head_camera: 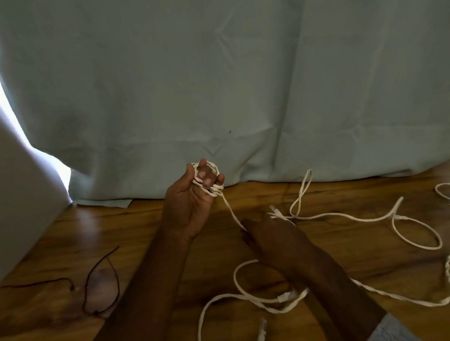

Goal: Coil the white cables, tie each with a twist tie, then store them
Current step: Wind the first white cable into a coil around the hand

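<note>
While several turns of thin white cable (212, 190) were wound round its curled fingers, the left hand (191, 201) was held raised, palm up. From it a taut strand was led down to the right hand (268, 233), pinched between its fingertips. More loose white cable (353, 215) was spread over the wooden floor (143, 228), with thin black twist ties (104, 283) left nearby.

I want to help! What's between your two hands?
A taut stretch of white cable runs from the left hand's coil to the right hand, over bare wood, head view.
</note>
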The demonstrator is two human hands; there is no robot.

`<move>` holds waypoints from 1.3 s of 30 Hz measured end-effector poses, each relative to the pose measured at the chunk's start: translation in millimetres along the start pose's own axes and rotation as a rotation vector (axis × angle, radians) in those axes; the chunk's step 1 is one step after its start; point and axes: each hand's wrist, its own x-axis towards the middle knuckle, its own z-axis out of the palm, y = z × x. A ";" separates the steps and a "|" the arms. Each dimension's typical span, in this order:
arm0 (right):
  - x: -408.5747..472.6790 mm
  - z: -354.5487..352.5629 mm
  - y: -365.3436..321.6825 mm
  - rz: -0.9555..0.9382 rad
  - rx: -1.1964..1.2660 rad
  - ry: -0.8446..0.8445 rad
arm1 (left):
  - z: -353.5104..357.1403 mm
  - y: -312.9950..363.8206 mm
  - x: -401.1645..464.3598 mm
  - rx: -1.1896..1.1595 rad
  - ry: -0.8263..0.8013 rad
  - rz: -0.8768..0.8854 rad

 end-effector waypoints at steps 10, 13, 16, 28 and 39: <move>-3.6 -8.8 -8.0 -0.190 -0.008 0.038 | 3.4 -13.6 3.8 0.404 0.261 0.267; -3.3 -7.4 -10.5 -0.223 0.005 0.059 | 4.4 -21.5 5.6 0.517 0.327 0.318; -3.4 -6.9 -13.1 -0.280 -0.011 0.104 | 3.7 -34.8 5.3 0.764 0.260 0.351; -6.7 -17.1 25.2 -0.270 0.544 0.458 | -19.0 -52.7 -17.3 1.001 0.006 -0.302; -0.7 -13.2 28.2 -0.144 0.647 0.664 | -5.1 -51.7 -25.8 0.749 -0.279 -0.274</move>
